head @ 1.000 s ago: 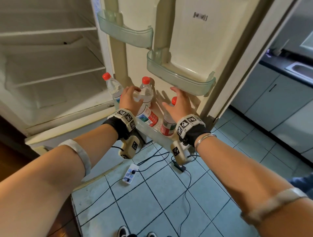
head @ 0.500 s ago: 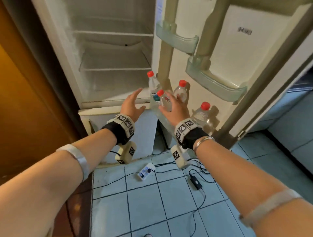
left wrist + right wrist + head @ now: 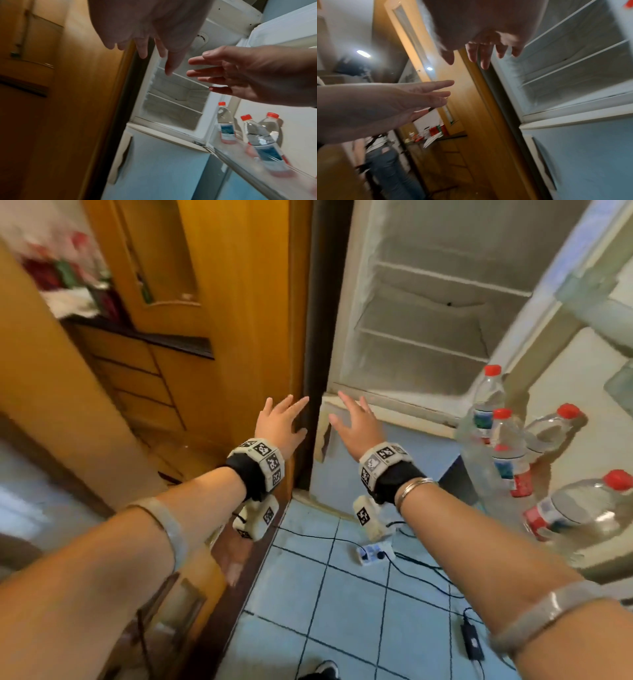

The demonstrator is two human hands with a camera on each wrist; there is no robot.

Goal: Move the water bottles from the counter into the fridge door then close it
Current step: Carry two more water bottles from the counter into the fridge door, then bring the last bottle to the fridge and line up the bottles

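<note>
Both hands have left the bottles since a second ago, when the left hand (image 3: 281,424) was round one in the fridge door's lowest rack and the right hand (image 3: 358,426) rested on another. Now both hang in the air with fingers spread and nothing in them, side by side in front of the fridge's (image 3: 428,313) left edge, well apart from the door (image 3: 579,344). The view has swung left as well, toward the wooden cupboard (image 3: 219,302) and the worktop (image 3: 144,335) beyond it.

Four bottles (image 3: 507,453) with red caps stand close together in the rack at the foot of the open door. Their long axes run up and down with caps uppermost; in the head view two seem to lean toward the door panel, though the wide lens may exaggerate this.

That placing step looks finished, I judge. The turn toward the worktop suggests a trip for more bottles, but blur hides whether any remain there among the red and white clutter. The door stands wide open, so closing it is not yet done.
</note>
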